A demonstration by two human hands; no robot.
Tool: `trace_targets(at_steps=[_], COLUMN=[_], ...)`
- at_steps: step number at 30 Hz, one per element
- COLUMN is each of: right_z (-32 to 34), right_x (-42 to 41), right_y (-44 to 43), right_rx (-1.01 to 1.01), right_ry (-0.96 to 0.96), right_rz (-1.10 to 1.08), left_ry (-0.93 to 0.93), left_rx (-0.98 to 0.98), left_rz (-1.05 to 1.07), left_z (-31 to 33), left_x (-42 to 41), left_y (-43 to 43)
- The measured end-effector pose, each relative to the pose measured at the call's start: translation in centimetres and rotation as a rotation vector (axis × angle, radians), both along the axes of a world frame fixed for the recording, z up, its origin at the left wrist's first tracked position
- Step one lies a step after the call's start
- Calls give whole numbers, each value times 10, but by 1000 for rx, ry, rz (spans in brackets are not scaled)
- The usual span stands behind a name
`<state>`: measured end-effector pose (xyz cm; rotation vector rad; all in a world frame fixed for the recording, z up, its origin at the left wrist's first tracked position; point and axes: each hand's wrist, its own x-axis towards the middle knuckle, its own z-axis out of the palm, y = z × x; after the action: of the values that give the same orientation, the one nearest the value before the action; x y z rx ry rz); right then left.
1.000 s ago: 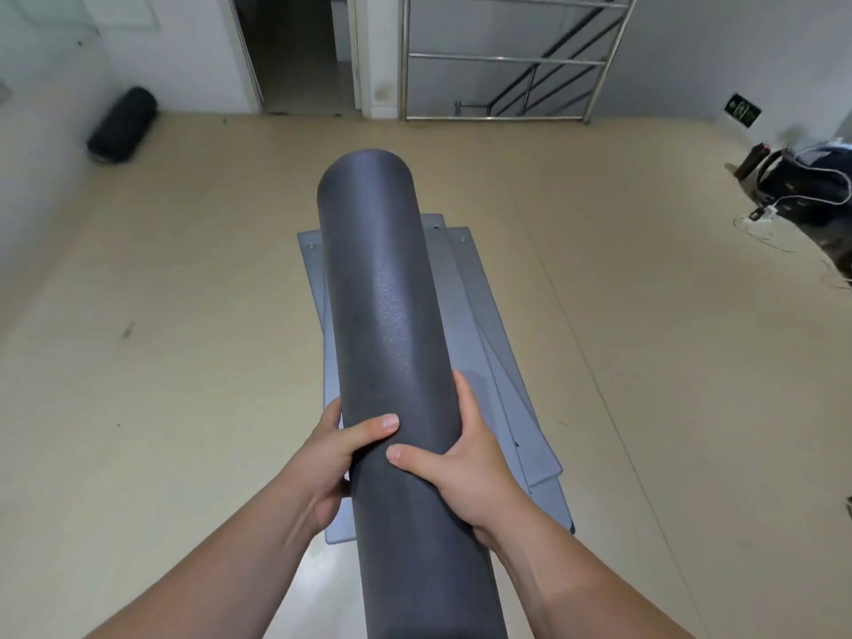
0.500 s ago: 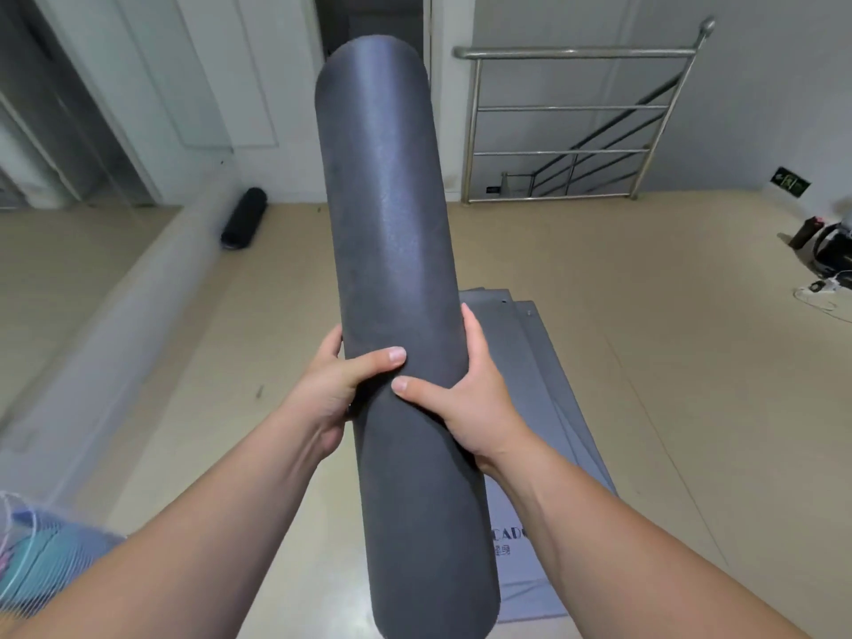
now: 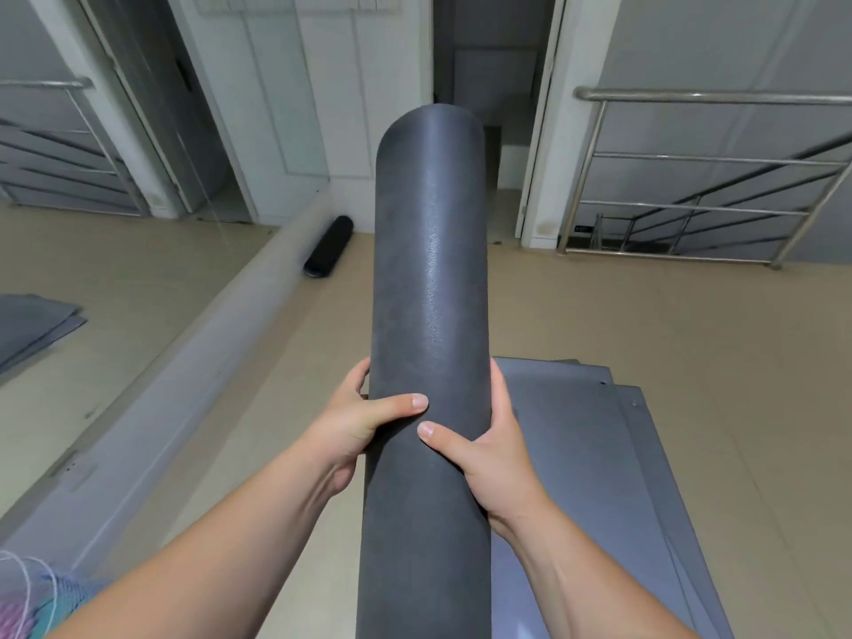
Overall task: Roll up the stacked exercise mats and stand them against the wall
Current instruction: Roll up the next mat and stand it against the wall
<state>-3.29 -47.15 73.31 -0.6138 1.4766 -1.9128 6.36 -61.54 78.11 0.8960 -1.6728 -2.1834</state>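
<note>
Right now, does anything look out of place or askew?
The far rolled mat lies on its side, not standing, and the flat mats are stacked askew, edges fanned out. The held mat looks fine.

rolled mat upright between left hand and right hand, flat mats on floor behind right, second roll against left wall

Beige floor: flat grey mats lie stacked on it, edges offset. 1 rolled dark mat lies at the wall base.
</note>
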Motion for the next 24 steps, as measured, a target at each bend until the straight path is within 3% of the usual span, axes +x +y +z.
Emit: trace_targets(at_steps=[13, 24], right_z=[1, 33], right_x=[-171, -320], right_y=[-289, -555], right_rx=[48, 134], right_ry=[21, 145], right_rz=[55, -96], left_ry=[66, 68], left_rx=[68, 69], left_rz=[37, -73], left_z=[-14, -4], left_x=[-165, -330], left_y=[-288, -572])
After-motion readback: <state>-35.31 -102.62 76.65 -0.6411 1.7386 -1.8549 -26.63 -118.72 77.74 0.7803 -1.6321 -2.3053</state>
